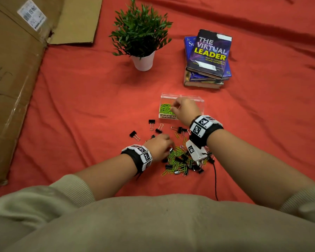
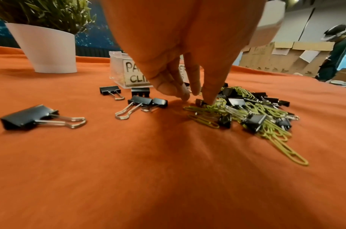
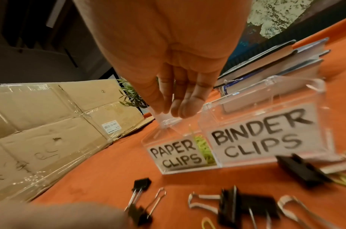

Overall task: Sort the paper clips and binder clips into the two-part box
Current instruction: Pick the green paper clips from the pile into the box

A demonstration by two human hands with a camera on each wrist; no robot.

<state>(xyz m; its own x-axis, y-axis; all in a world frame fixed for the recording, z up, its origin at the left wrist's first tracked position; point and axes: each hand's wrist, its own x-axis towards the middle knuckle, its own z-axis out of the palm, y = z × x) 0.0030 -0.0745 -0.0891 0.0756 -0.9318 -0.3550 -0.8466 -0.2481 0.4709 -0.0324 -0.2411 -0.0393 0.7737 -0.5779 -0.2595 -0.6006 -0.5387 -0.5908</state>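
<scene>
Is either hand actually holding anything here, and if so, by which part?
Left hand: its fingers pinch a small black binder clip by its body at the pile's edge. Right hand, over the paper-clip compartment, shows nothing between its straight fingers.

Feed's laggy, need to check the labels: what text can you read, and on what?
"PAPER CLIPS": left label on the box
"BINDER CLIPS": right label
"THE VIRTUAL LEADER": top book
"Su...": blue book, rest hidden
Sticker on cardboard: too blurred
</scene>
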